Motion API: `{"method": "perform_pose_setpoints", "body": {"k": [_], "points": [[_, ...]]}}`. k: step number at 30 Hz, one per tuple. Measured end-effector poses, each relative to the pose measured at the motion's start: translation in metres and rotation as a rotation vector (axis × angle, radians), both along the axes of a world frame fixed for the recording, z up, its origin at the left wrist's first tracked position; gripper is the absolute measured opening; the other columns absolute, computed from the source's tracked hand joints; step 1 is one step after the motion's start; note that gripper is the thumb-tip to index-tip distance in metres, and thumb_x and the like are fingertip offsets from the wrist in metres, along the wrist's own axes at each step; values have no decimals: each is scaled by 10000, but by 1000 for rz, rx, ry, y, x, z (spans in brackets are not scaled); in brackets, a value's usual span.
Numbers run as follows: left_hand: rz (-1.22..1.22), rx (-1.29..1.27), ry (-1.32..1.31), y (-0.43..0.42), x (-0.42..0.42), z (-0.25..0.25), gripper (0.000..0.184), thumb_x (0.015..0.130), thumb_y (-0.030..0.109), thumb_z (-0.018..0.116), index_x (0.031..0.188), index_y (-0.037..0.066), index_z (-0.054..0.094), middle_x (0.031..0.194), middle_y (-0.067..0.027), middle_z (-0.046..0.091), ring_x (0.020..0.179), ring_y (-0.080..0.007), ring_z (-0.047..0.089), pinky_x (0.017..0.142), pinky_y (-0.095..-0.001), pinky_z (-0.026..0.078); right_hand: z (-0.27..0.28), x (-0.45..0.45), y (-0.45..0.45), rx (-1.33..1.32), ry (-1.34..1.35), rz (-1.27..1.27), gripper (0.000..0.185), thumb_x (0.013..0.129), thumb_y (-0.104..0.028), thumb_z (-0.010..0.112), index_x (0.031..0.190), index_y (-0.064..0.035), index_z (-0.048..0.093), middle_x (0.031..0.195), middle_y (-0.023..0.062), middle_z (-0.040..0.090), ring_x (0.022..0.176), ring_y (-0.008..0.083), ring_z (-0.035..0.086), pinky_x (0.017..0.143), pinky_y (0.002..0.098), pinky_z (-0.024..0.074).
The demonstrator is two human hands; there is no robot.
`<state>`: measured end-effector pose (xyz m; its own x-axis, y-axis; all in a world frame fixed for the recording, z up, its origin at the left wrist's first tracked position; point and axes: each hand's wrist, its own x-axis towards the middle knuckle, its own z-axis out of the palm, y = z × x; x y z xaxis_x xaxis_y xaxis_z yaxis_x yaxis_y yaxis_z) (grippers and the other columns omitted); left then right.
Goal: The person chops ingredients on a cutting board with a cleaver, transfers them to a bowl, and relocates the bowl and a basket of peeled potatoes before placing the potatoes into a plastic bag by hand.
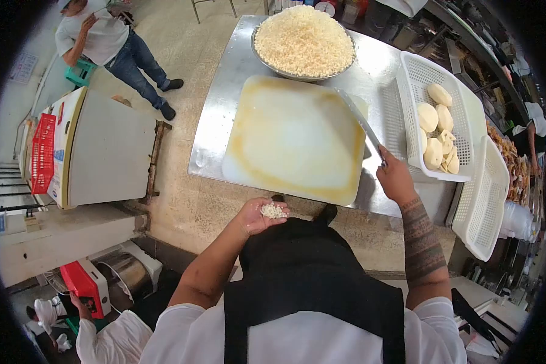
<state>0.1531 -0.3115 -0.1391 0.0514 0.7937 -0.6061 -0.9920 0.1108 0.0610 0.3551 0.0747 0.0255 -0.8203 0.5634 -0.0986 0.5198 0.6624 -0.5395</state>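
Observation:
My left hand (256, 216) is turned palm up in front of my apron, cupped under a small heap of diced potato (273, 210). The handle of a long knife is wrapped in my right hand (394, 176). Its blade (359, 118) lies along the right edge of a white cutting board (291, 136) with yellowish stains. Beyond the board, a metal bowl (273, 68) is piled high with pale diced potato (306, 39). To the right, a white perforated basket (409, 112) contains several peeled potatoes (428, 117), some of them cut.
The board and bowl stand on a steel table (215, 130). Another white basket (476, 224) sits at the far right. A white chest (112, 151) bearing a red basket (43, 153) is on the left. One person (112, 42) stands upper left; another (112, 337) is by a mixer (118, 276).

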Motion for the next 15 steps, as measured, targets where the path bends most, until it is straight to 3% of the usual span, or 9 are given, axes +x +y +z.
{"method": "perform_pose_setpoints", "body": {"k": [5,7,9,11,15], "points": [[4,-18,11,-5,5,5,448,1023,215,467,1273,-141,572,1233,-312,666,1174,-457,660,1078,-581,521,-2,-64,-26,9,-210,83,526,896,-153,569,1420,-109,542,1073,277,716,973,447,698,871,542,551],[27,-65,45,-12,5,6,445,1021,213,469,1269,-142,572,1226,-308,667,1180,-448,657,1090,-582,511,0,-96,-50,-22,-149,215,473,908,-149,550,1378,-102,560,1064,267,723,977,444,702,884,538,549],[58,-111,56,-19,6,4,442,1019,211,470,1265,-142,573,1214,-304,669,1179,-438,656,1088,-574,511,-22,-129,-74,-25,-38,342,537,891,-135,553,1426,-87,557,1006,270,720,922,453,695,849,550,545],[76,-154,62,-26,6,8,436,1014,206,471,1260,-137,579,1202,-297,675,1163,-429,664,1060,-552,535,-12,-151,-110,-51,-112,420,492,904,-141,549,1392,-90,571,1016,255,723,919,446,698,846,556,538],[134,-207,128,-48,4,25,413,1012,200,469,1233,-129,589,1177,-283,679,1137,-418,668,1047,-541,543,9,-120,-155,-194,-205,673,400,925,-181,553,1319,-119,589,924,232,725,885,442,706,802,553,546]]}}
